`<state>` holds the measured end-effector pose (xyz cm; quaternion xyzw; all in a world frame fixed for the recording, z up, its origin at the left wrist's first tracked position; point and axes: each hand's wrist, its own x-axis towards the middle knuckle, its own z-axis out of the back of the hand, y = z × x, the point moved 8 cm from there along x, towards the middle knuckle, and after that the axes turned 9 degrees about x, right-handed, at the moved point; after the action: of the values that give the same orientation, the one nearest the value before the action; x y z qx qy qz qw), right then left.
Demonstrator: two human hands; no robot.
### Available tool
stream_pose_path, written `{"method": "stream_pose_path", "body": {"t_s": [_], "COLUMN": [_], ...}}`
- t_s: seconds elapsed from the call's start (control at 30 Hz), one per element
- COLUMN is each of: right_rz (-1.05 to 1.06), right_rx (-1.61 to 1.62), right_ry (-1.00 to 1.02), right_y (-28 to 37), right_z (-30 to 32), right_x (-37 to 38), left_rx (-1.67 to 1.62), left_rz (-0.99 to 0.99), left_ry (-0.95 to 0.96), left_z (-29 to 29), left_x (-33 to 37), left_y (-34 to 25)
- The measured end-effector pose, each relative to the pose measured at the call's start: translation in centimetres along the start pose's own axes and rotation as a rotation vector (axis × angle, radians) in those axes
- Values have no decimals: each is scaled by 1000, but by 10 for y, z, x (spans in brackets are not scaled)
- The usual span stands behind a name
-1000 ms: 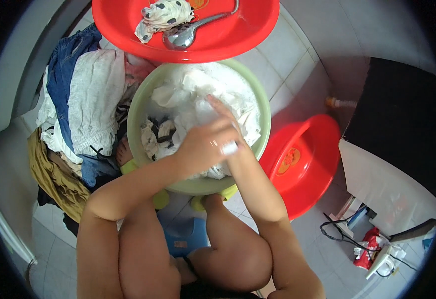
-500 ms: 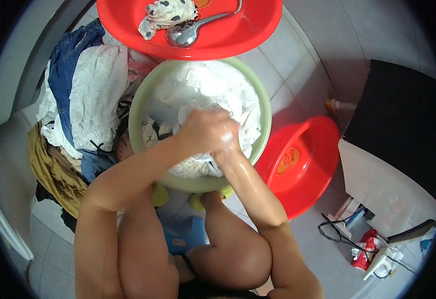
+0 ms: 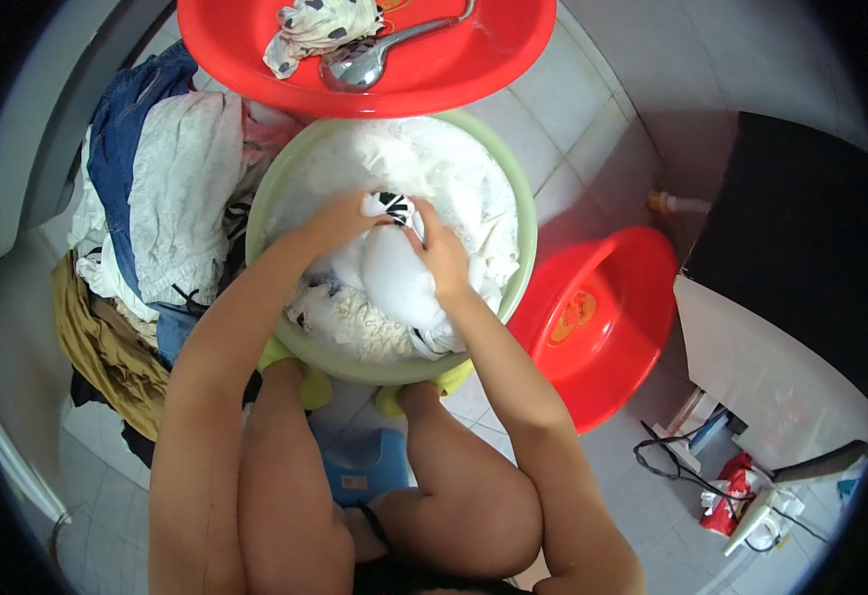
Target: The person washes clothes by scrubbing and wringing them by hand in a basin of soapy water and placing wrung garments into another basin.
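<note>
A pale green basin (image 3: 524, 248) full of sudsy water and wet white clothes stands in front of my knees. Over its middle, a white garment with a black pattern (image 3: 391, 206) is held between both hands. My left hand (image 3: 347, 220) grips it from the left, fingers closed on its edge. On the opposite side my right hand (image 3: 442, 250) pinches the cloth with thumb and fingers. Below them the white part (image 3: 397, 276) bulges roundly among the suds. A cream lacy cloth (image 3: 359, 325) lies in the water near the basin's front.
Beyond the basin, a red basin (image 3: 444, 79) holds a spotted cloth (image 3: 325, 28) and a chrome shower head (image 3: 354, 67). Another red basin (image 3: 607, 362) leans at the right. Clothes (image 3: 181, 198) are heaped on the left. A black-topped white cabinet (image 3: 781, 248) and cables (image 3: 667, 461) are at right.
My hands, blurred and pressed together before, have moved apart slightly and hold the garment between them. Its black pattern and the bulging white part now show.
</note>
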<state>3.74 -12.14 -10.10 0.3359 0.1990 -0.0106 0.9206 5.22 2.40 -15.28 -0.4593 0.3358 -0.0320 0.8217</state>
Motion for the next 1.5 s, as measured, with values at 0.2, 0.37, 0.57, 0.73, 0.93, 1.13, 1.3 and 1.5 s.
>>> {"method": "stream_pose_path", "body": {"t_s": [0.2, 0.37, 0.57, 0.73, 0.93, 1.13, 1.3, 1.5], "right_rz": [-308, -830, -532, -536, -472, -267, 125, -148], "right_rx": [778, 1707, 2006, 1364, 1420, 839, 217, 14], "right_ry": [-29, 215, 282, -223, 21, 11, -104, 33], "right_y": [-71, -3, 37, 42, 18, 10, 20, -37], "right_z": [-18, -22, -1, 3, 27, 98, 47, -5], "right_x": [23, -7, -15, -37, -26, -20, -14, 16], "left_rx": [218, -210, 211, 15, 87, -228, 157, -183], "left_rz": [149, -121, -688, -236, -623, -116, -376, -74], "left_ry": [-373, -382, -516, -495, -408, -477, -487, -160], "left_z": [-12, 3, 10, 44, -2, 40, 15, -19], "left_x": [12, -56, -91, -37, -104, -50, -37, 17], "left_y": [16, -97, -158, -101, -161, -69, -91, 6]}}
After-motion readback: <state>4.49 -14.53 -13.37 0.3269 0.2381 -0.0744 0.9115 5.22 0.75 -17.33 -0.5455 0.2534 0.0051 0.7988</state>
